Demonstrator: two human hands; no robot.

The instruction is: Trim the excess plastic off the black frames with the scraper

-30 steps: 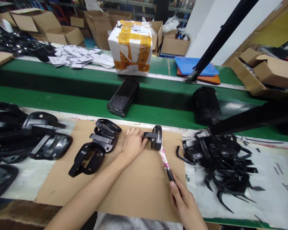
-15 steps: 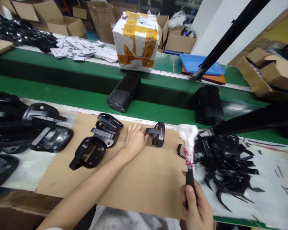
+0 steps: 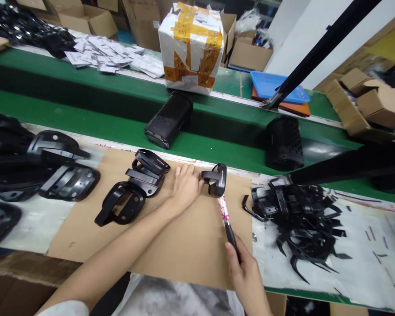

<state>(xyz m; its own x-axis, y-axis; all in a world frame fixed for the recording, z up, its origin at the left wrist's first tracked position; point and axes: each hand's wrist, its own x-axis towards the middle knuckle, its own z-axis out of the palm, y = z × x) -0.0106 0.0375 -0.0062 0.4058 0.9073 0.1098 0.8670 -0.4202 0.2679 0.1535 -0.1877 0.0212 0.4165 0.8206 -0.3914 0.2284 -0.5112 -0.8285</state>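
Note:
My left hand (image 3: 187, 186) is closed on the end of a black plastic bracket (image 3: 221, 180), which stands on its edge on a brown cardboard sheet (image 3: 187, 245). My right hand (image 3: 246, 276) grips the black handle of a hammer (image 3: 224, 210). Its neck is wrapped in white material with pink marks; the head is hidden behind the bracket, so I cannot tell whether they touch. Left of my left hand lie several similar black brackets (image 3: 127, 204) with slots and holes.
More black brackets (image 3: 70, 182) are piled at the far left. A heap of black strips (image 3: 303, 219) lies on the right. Black housings (image 3: 169, 120) rest on the green surface beyond. A taped white box (image 3: 191, 48) and a blue tray (image 3: 276, 87) stand behind. A black post (image 3: 325, 52) slants across the right.
My right hand has swung the hammer left and forward, from beside the black strips to the bracket. My left hand keeps its hold on the bracket. The view has shifted slightly.

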